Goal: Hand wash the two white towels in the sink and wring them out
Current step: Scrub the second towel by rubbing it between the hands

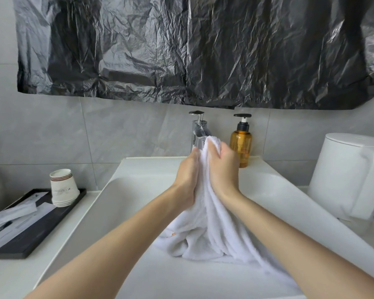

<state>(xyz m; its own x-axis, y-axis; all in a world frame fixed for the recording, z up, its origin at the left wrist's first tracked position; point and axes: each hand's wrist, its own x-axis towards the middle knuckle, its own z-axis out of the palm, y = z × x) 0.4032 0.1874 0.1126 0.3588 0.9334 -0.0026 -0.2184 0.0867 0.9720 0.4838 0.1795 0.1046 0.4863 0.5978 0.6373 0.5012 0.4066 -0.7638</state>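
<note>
Left hand (pixel 187 178) and right hand (pixel 221 167): both gripping one white towel (pixel 205 231) bunched between closed palms, lifting it above the sink (pixel 125 190), likely for rubbing.

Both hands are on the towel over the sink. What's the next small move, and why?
Probably rub the bunched towel between left hand and right hand: both grip its top, and its lower folds lie loose in the sink, untwisted.
</note>
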